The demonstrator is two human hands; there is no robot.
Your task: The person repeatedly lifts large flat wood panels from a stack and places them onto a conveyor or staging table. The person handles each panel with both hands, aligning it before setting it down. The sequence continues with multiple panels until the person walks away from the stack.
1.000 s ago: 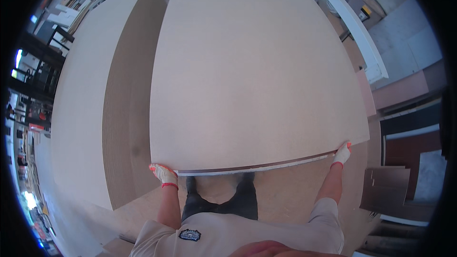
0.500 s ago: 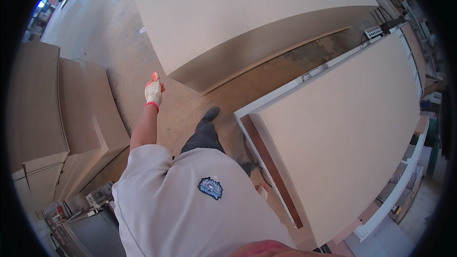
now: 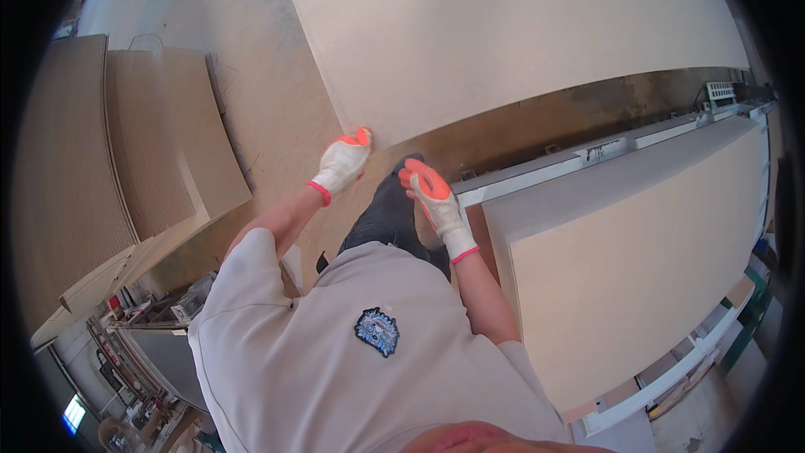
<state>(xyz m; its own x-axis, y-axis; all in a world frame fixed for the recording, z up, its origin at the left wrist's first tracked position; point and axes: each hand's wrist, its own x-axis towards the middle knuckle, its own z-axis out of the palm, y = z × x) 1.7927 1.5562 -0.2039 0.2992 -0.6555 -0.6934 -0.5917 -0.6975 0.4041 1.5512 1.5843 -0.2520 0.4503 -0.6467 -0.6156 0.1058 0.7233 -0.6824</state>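
Observation:
My left hand (image 3: 342, 164), in a white glove with orange coating and a red cuff, is beside the near corner of a large pale board (image 3: 520, 33). Its fingers are curled; whether they touch the corner or hold anything is hidden. My right hand (image 3: 436, 201), gloved alike, is in front of my dark trouser leg, near the end of a second stack of boards (image 3: 637, 243). Its fingers are loosely bent and apart, part of the orange palm shows, and nothing is seen in it.
Brown sheets (image 3: 168, 134) stand stacked at my left. A white metal frame (image 3: 537, 174) runs under and along the right-hand stack. Between that frame and the large board lies a strip of brown floor (image 3: 503, 138). Machinery and clutter (image 3: 142, 369) sit at the lower left.
My left hand has moved right to the large board's corner. My right hand has risen from low beside the right-hand stack to in front of my leg. The view has turned and moved nearer the board.

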